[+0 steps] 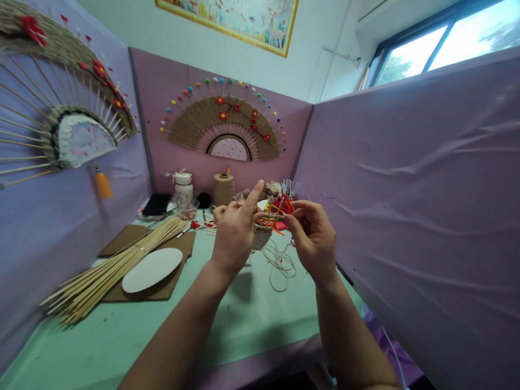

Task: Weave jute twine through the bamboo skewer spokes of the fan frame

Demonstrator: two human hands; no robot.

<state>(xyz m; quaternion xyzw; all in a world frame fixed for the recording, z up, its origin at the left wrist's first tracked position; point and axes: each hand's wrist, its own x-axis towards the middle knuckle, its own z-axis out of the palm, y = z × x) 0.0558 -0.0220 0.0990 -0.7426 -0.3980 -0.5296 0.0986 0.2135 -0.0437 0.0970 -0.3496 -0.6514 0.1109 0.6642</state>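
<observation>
My left hand (234, 230) is raised over the table, its fingers curled round a small twine-wrapped piece (262, 233) with thin sticks rising from it; the forefinger points up. My right hand (311, 235) is close beside it, pinching the jute twine (280, 262) near the sticks. The loose twine hangs down from the piece and lies in loops on the green table (260, 319). The palms hide most of the piece.
A bundle of bamboo skewers (114, 268) lies at the left over brown cardboard (162, 287) with a white half-oval card (152, 269). At the back stand a twine spool (223, 189), a white jar (183, 189), a black phone (156, 205) and red bits. Purple partitions hold stick fans.
</observation>
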